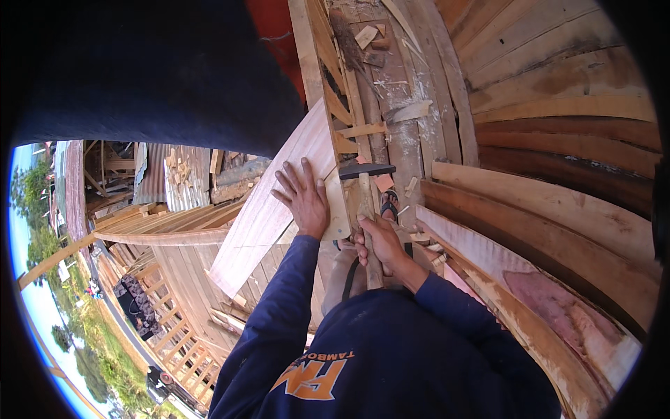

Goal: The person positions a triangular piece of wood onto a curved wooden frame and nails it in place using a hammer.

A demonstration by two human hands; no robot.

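Hammer: a hammer (366,209) with a dark metal head and pale wooden handle stands nearly upright in the middle of the view, its head level with the top of a thin pale wood piece.
Right hand: the right hand (380,246) is wrapped in a closed grip around the lower part of the hammer handle.
Left hand: the left hand (301,197) lies flat with fingers spread on a long pale plank, its thumb side touching the thin wood piece.
Thin wood piece: a small curved pale wood piece (337,204) stands on edge between the two hands, just beside the hammer handle.
Plank: the long pale plank (269,209) slopes down to the left from the hull's upper edge.
Hull: curved wooden hull planks (558,209) already line the right side.
Progress: judging by this, much planking is fitted; the pale plank looks not yet fixed along its length.
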